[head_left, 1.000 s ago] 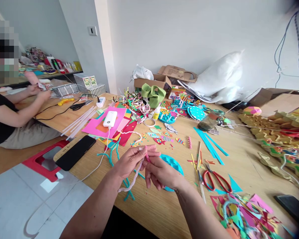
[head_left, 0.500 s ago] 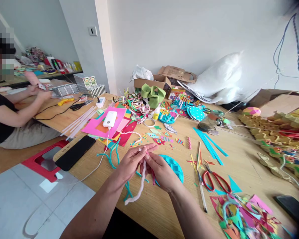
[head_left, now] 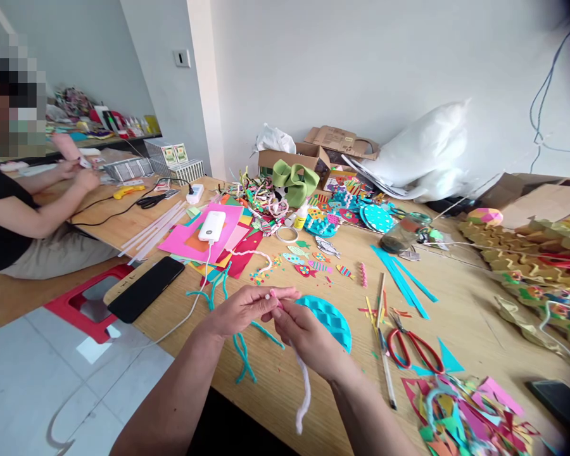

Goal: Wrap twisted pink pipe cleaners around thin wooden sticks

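Above the table my left hand (head_left: 244,310) and my right hand (head_left: 306,326) meet, fingers pinched together. Between them is a pale pink pipe cleaner (head_left: 304,386); its loose end hangs below my right hand. A bit of darker pink shows at the fingertips, mostly hidden. Just beyond my right hand lies a turquoise disc (head_left: 335,323) with a woven, raised pattern, partly covered by the hand. Turquoise pipe cleaners (head_left: 241,354) lie beside and under my left hand. Several patterned paper fish (head_left: 320,266) lie farther back, near a coiled pink pipe cleaner (head_left: 363,275).
Red-handled scissors (head_left: 415,351), a pen (head_left: 388,373) and paper scraps (head_left: 465,411) lie at right. At left are a black phone (head_left: 147,290) and a white power bank (head_left: 212,226) with a cable on coloured paper. A glass jar (head_left: 403,233) stands behind. A co-worker (head_left: 23,209) sits at far left.
The pipe cleaner's loose end has swung from between my hands to the right, below my right hand. My right hand has turned over slightly, and the fingers have shifted their pinch.
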Available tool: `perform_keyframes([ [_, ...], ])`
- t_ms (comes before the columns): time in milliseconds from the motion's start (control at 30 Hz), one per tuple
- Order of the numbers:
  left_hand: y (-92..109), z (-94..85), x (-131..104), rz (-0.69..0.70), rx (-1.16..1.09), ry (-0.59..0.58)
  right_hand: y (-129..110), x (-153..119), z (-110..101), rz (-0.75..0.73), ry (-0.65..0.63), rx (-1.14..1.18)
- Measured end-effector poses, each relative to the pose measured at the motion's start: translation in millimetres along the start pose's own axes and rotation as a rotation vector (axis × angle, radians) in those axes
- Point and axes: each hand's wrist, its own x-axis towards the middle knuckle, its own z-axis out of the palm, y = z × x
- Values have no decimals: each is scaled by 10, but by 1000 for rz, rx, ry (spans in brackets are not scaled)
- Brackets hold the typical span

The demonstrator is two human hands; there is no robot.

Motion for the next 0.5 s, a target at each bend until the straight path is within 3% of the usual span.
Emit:
perform_keyframes([
  [267, -19, -30, -17, -5, 91, -94, -77, -33, -15, -27, -47, -263],
  [500, -50, 52, -9, 24, -109, -80, -86, -36, -35, -53, -50, -342],
])
